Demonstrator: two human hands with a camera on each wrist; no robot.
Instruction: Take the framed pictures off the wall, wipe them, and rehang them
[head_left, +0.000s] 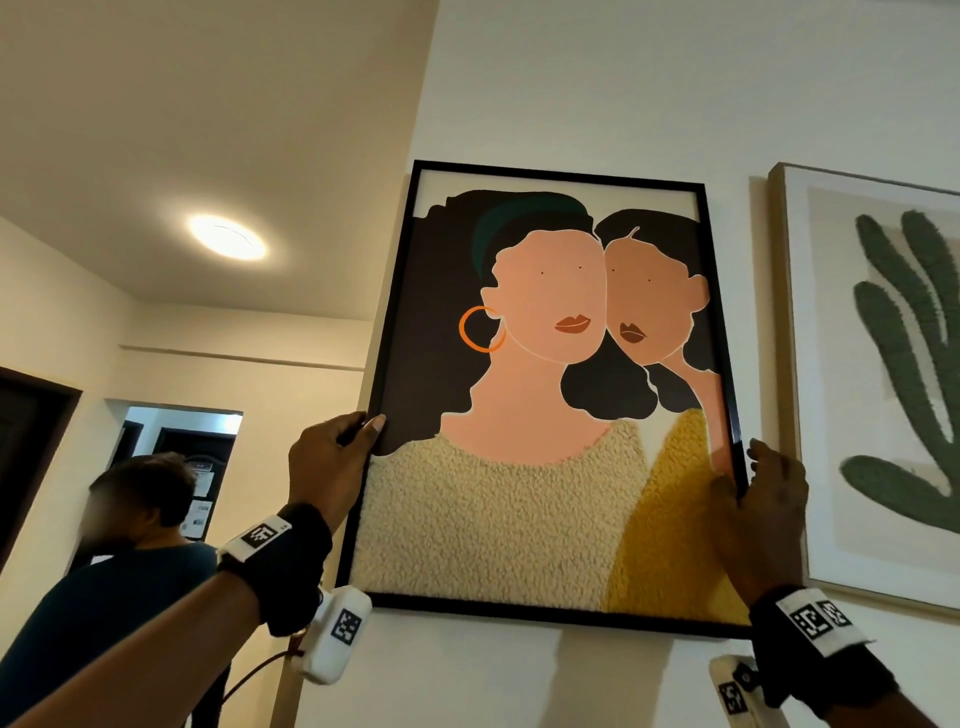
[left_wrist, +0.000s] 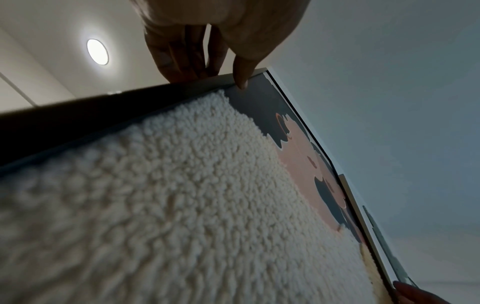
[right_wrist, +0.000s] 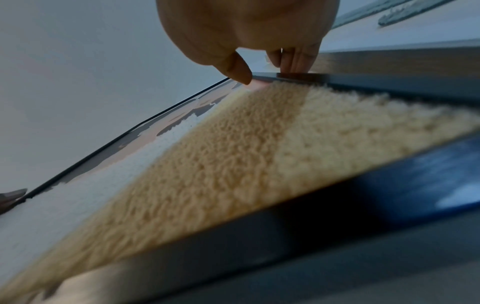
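A: Where's the portrait picture (head_left: 550, 395)?
B: Against the wall (head_left: 623, 78), by its corner, with the plant picture (head_left: 878, 384) just to its right.
A: And the hands?
B: Left hand (head_left: 332, 462) on its left edge, right hand (head_left: 769, 493) on its right edge, between both pictures.
A: Anyone else?
B: Another person (head_left: 124, 566) lower left, ceiling lamp (head_left: 228, 237) above them.

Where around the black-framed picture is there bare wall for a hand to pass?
Bare wall runs above the black-framed picture and below its bottom edge. It is tight on the right: only a narrow strip separates it from the cactus picture, and the right hand fills it. The left hand grips the frame at the wall corner.
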